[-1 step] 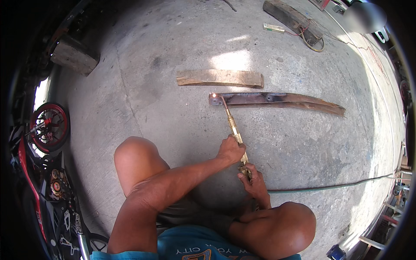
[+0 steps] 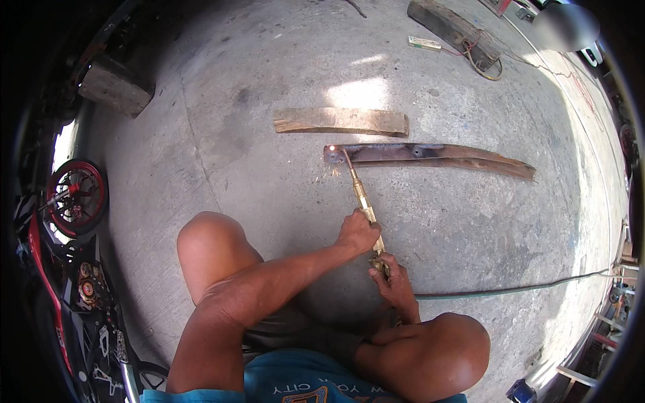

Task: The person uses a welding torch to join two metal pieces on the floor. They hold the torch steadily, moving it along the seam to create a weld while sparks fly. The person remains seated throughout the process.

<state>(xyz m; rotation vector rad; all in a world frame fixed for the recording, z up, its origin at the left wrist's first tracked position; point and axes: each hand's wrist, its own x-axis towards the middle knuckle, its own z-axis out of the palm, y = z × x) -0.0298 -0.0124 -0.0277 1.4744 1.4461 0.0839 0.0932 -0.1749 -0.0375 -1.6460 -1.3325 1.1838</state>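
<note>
A brass cutting torch [image 2: 363, 201] angles up from my lap area, its bent copper tip at the left end of a long, rusty, darkened metal channel [image 2: 437, 153] on the concrete floor. A bright glowing spot shows on that end, with small orange sparks falling just below it. My left hand [image 2: 359, 232] is closed round the torch's middle. Lower down, my right hand [image 2: 393, 282] grips the valve end of the same torch, its fingers partly hidden.
A weathered plank [image 2: 336, 122] lies beyond the channel. A hose [image 2: 510, 291] runs off rightward. A red-and-black motorcycle [image 2: 74, 198] is at the left, with a wooden block [image 2: 117, 87] above it. Dark timber [image 2: 450, 30] with wires lies at the back right, beside a small pale carton [image 2: 423, 42].
Orange sparks now spray below the channel's left end, where almost none showed before. Both hands and the torch hold the same position.
</note>
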